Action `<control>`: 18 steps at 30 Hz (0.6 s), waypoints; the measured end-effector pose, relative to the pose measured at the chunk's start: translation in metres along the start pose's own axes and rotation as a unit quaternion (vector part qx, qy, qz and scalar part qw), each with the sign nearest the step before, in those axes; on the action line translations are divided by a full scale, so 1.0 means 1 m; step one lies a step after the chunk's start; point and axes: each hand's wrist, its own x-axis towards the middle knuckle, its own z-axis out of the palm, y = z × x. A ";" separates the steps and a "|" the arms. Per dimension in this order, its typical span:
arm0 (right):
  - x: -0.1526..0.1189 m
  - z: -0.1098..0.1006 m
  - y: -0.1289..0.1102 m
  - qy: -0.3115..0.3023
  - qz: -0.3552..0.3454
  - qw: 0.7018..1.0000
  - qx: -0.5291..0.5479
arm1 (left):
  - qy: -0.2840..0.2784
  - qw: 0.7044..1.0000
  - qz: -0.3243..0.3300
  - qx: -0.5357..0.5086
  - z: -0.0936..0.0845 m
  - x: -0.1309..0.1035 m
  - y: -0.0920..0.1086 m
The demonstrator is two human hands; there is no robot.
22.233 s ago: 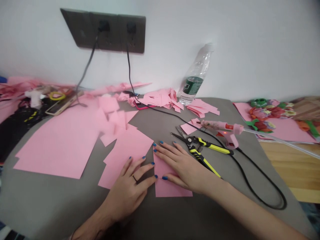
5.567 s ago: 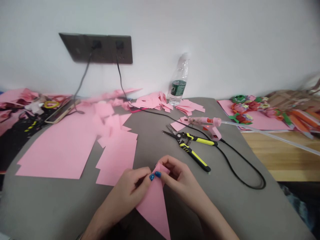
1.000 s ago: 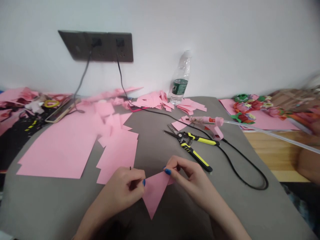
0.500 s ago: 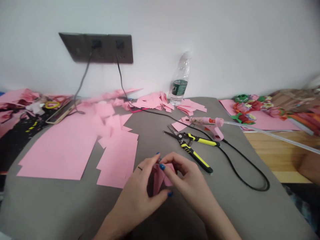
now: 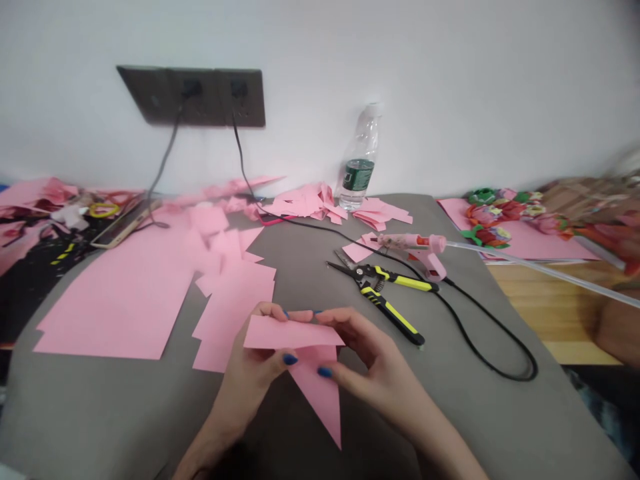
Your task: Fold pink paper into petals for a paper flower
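Observation:
Between my two hands is a folded piece of pink paper (image 5: 316, 380), its upper part a flat strip and its lower part tapering to a point. My left hand (image 5: 257, 373) pinches the strip's left side, thumb in front and fingers behind. On the right side my right hand (image 5: 367, 360) grips it, the thumb on the lower part and fingers behind the top edge. Pink paper sheets (image 5: 235, 310) lie just left of my hands. Beyond my right hand are cutters (image 5: 385, 297) with yellow and black handles, spread apart.
A pink glue gun (image 5: 413, 245) with a long clear stick lies behind the cutters, its black cord looping right. A plastic bottle (image 5: 358, 163) stands by the wall among pink scraps (image 5: 305, 200). Colourful paper flowers (image 5: 500, 213) are at right, a phone (image 5: 125, 225) at left.
The pink paper, bunched small between my hands before, is now spread wider with its point hanging down. My left hand has shifted left and its thumb has moved up onto the paper.

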 end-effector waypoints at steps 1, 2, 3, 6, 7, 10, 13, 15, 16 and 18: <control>0.001 0.001 0.001 0.018 0.006 1.000 0.005 | -0.006 1.000 -0.005 0.010 0.000 0.001 0.001; 0.002 0.002 0.002 0.038 0.013 0.999 0.008 | -0.012 0.999 -0.014 0.027 0.000 0.001 0.003; 0.003 0.002 0.002 0.054 0.023 0.998 0.010 | -0.015 0.998 -0.027 0.049 -0.001 0.002 0.005; 0.005 0.001 0.004 0.069 0.047 0.996 0.018 | -0.005 0.989 -0.060 0.136 0.000 0.002 0.013; 0.005 0.001 0.004 0.068 0.055 0.996 0.025 | 0.000 0.985 -0.065 0.159 0.000 0.002 0.015; 0.004 0.002 0.002 0.067 0.070 0.995 0.039 | 0.000 0.978 -0.083 0.194 0.001 0.001 0.018; 0.004 0.003 0.001 0.066 0.072 0.995 0.026 | 0.004 0.973 -0.087 0.216 0.002 -0.001 0.021; 0.004 0.003 0.000 0.055 0.071 0.996 0.019 | 0.011 0.971 -0.080 0.225 0.002 -0.001 0.022; 0.003 0.003 0.000 0.047 0.071 0.996 0.021 | 0.015 0.970 -0.077 0.229 0.002 -0.001 0.022; 0.003 0.002 0.000 0.034 0.075 0.996 0.029 | 0.026 0.967 -0.077 0.240 0.002 -0.001 0.023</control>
